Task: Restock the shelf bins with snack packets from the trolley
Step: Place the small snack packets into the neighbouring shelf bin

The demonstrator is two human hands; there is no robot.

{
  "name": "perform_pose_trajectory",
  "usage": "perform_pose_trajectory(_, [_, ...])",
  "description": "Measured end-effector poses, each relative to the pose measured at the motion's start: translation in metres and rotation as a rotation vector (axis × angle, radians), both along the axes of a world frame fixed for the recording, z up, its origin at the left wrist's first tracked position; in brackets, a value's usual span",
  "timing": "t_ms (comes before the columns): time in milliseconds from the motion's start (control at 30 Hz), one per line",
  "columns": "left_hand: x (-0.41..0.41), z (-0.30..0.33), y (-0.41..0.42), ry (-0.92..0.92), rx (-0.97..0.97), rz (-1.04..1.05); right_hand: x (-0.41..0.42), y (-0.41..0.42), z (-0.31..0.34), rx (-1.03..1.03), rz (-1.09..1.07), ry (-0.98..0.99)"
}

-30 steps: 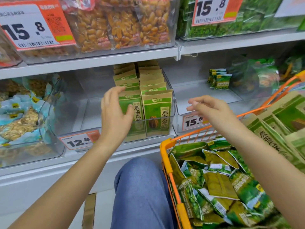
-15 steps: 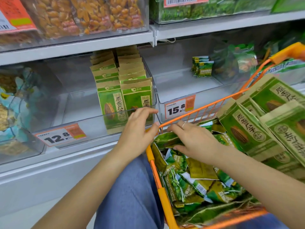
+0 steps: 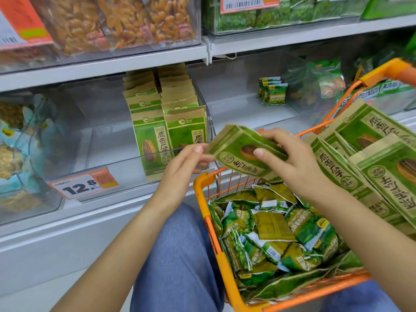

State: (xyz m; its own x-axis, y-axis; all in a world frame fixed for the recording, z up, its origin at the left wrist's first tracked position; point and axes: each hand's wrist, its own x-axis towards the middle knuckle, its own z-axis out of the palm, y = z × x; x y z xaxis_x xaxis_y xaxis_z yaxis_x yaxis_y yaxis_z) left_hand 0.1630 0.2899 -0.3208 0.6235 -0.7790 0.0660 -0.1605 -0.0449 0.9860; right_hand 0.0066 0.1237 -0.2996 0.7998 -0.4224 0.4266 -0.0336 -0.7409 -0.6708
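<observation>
Fingers [image 3: 267,152] of right hand [image 3: 292,158] clamped round seed packet [image 3: 238,152]; left hand [image 3: 184,161] steadied its end, lifted above trolley [image 3: 202,183] for bin [image 3: 126,163].

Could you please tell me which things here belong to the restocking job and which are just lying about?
In the job: seed packet, right hand, left hand, orange trolley, bin of matching packets.
Just about: raisin bags, blue packets.
</observation>
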Motion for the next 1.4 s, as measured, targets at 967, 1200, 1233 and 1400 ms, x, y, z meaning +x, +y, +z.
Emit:
perform_pose_trajectory(967, [0.085,0.06,0.104,0.219,0.124,0.288,0.099,0.041,0.031,0.073,-0.114,-0.133])
perform_pose_trajectory(1200, [0.127,0.044,0.068,0.406,-0.054,0.515,0.12,0.028,-0.019,-0.046,-0.288,0.114])
perform_pose_trajectory(1233, [0.133,0.042,0.063,0.343,-0.051,0.544,0.12,0.027,-0.022,-0.074,-0.297,0.127])
perform_pose_trajectory(1400, [0.136,0.024,0.041,0.198,0.073,0.504,0.122,0.026,-0.025,-0.155,-0.312,0.128])
